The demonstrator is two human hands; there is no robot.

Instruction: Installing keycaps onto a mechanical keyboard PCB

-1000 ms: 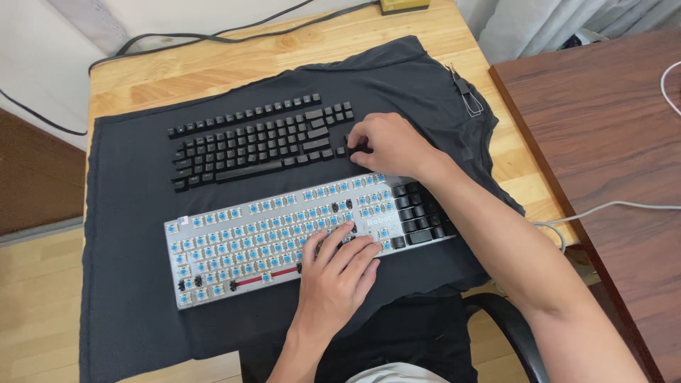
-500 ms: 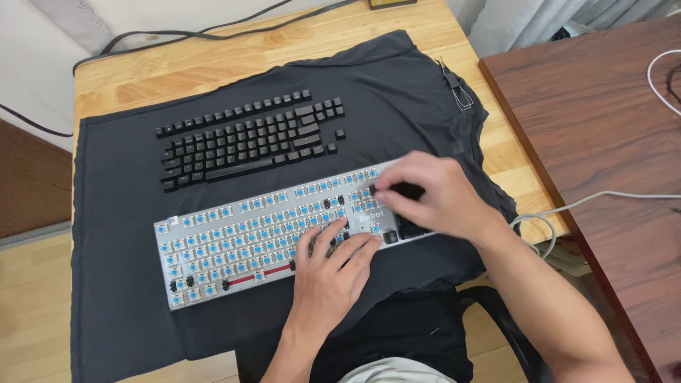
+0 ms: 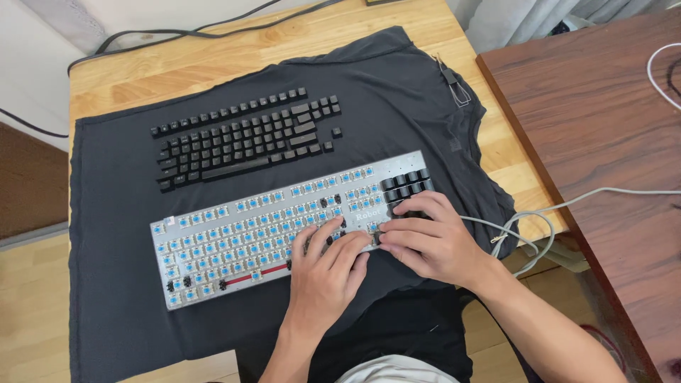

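A silver keyboard (image 3: 234, 234) with bare blue switches lies on a dark shirt (image 3: 397, 92) spread over a light wooden table (image 3: 213, 57). Black keycaps (image 3: 406, 183) remain only on its right-hand number block. My left hand (image 3: 326, 269) rests flat on the keyboard's lower middle, fingers spread. My right hand (image 3: 433, 241) covers the lower part of the number block, its fingertips pinching a black keycap (image 3: 379, 238) at that block's lower left corner. Rows of removed keycaps (image 3: 241, 142) lie on the shirt behind the keyboard, with a lone keycap (image 3: 336, 132) at their right end.
A wire keycap puller (image 3: 454, 89) lies on the shirt at the back right. A grey cable (image 3: 525, 227) loops off the keyboard's right side toward a dark wooden table (image 3: 603, 128). Black cords (image 3: 177, 33) run along the light table's far edge.
My right hand left a keycap at the right end of the removed rows, then came back to the lower part of the keyboard's number block. My left hand stayed on the keyboard.
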